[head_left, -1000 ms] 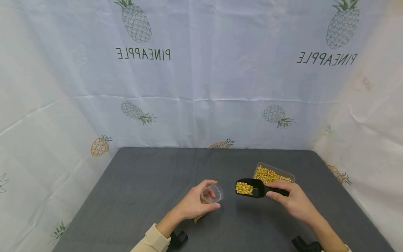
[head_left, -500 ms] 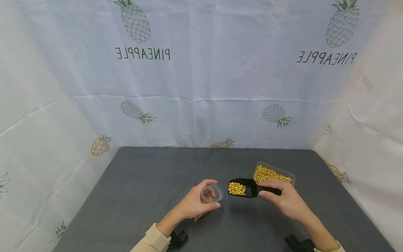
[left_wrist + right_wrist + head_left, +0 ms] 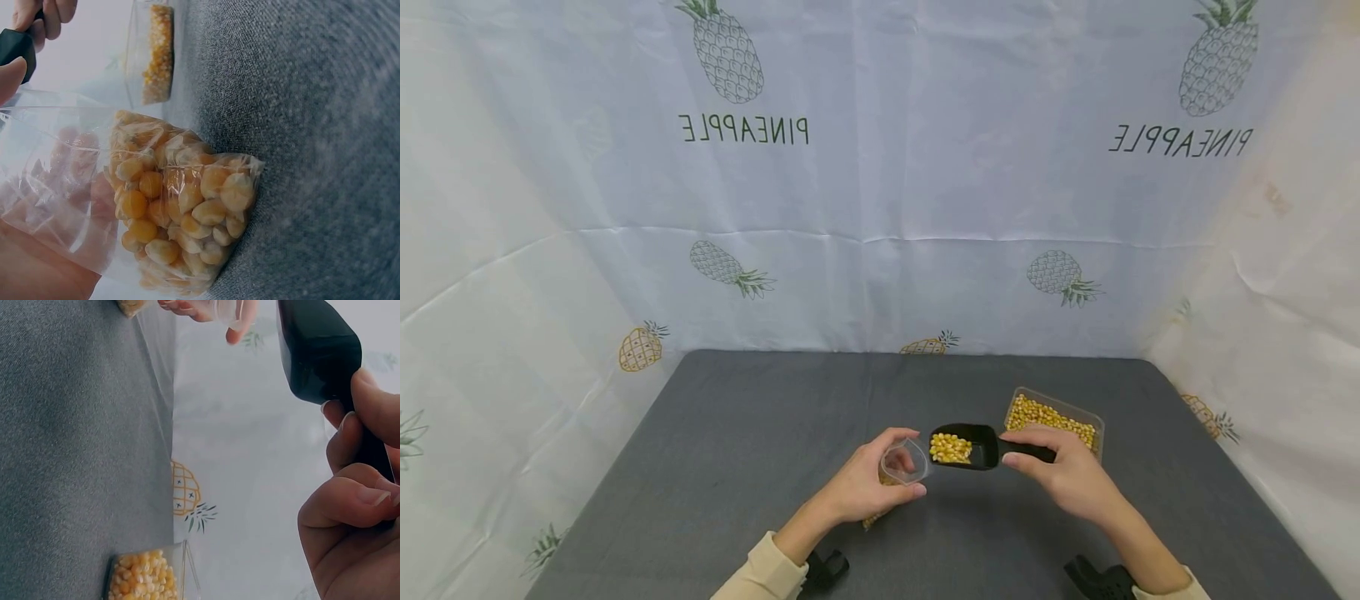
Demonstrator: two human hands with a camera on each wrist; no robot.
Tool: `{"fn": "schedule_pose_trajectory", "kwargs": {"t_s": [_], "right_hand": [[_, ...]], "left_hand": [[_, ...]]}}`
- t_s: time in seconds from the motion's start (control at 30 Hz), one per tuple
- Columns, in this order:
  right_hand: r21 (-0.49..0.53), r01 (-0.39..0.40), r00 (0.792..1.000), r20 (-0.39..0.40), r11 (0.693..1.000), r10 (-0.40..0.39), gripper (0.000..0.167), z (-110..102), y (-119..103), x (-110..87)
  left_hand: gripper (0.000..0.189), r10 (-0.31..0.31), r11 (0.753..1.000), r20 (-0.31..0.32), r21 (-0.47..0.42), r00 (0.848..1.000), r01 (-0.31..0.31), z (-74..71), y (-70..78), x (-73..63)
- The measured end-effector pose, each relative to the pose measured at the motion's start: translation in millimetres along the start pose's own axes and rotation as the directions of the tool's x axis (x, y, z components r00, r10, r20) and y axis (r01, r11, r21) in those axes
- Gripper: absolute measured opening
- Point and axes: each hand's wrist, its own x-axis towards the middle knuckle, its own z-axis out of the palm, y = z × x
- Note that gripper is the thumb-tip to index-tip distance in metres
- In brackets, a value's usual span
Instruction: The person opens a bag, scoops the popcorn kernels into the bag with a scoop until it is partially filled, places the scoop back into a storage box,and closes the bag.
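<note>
My left hand [image 3: 861, 483] holds a clear plastic bag [image 3: 187, 206] by its upper part, the mouth spread wide between thumb and fingers. Corn kernels fill the bag's lower part, which stands on the grey cloth. In my right hand [image 3: 1067, 475] is the handle of a black scoop [image 3: 985, 447], gripped between thumb and curled fingers. Corn kernels [image 3: 951, 448] lie in the front of the scoop, whose tip is right at the bag's mouth. Held level, the scoop is raised well above the table in the right wrist view.
Behind the right hand, a clear plastic box [image 3: 1101, 421] of corn kernels stands on the grey table [image 3: 775, 417]. A white curtain with pineapple prints [image 3: 865, 292] hangs along the table's back and sides. Black straps [image 3: 826, 571] sit at both wrists.
My right hand has moved left with the loaded scoop, bringing its tip from a gap away up to the bag's mouth. The left hand and the bag stay in place.
</note>
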Motion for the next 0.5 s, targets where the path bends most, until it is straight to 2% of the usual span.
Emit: {"fn": "schedule_pose_trajectory", "kwargs": {"t_s": [0.27,0.5], "right_hand": [[-0.031,0.038,0.999,-0.013,0.999,-0.038,0.03,3.9,-4.1,4.7],[-0.047,0.06,0.998,0.022,0.997,-0.059,0.03,6.0,-7.0,8.5]], "left_hand": [[0.067,0.006,1.0,0.006,-0.002,1.0,-0.006,-0.4,0.9,-0.2],[0.063,0.005,1.0,0.007,-0.011,1.0,-0.005,0.3,-0.1,-0.5]]}}
